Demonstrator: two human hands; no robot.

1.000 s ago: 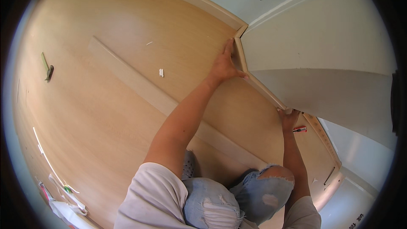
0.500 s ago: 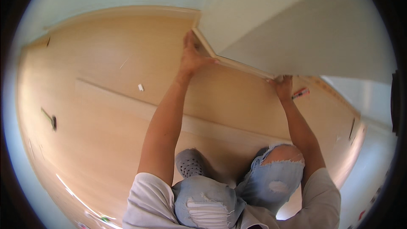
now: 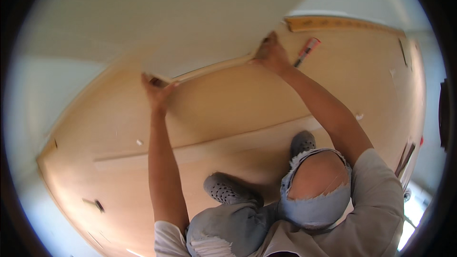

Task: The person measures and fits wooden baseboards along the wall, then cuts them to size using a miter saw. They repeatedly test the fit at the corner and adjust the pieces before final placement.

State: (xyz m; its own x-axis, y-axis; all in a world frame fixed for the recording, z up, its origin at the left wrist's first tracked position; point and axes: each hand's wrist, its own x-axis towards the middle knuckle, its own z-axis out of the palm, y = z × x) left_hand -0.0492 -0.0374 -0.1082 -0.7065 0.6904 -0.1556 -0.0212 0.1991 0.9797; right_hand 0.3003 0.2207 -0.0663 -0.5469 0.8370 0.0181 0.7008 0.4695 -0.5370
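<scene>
A narrow pale-wood trim strip (image 3: pixel 213 69) runs along the foot of a white wall (image 3: pixel 185 24). My left hand (image 3: pixel 157 93) grips it at the left, thumb and fingers spanning a dark spot that is too blurred to identify. Farther right, my right hand (image 3: pixel 272 54) holds the strip with bent fingers, partly smeared by motion. Just beside that hand lies a red-and-black utility knife (image 3: pixel 307 50) on the light wooden surface (image 3: pixel 228 95) beneath me.
A long pale board (image 3: pixel 214 140) crosses in front of my shoes (image 3: pixel 223 188). A hammer (image 3: pixel 95 203) and a small white piece (image 3: pixel 139 142) lie at the left. An orange-brown strip (image 3: pixel 342 24) borders the back right, and dark lengths (image 3: pixel 404 159) lie at the right edge.
My view has swung round, so the strip runs more level and the wall fills the upper left. Both hands remain at the strip; more of my shoes shows.
</scene>
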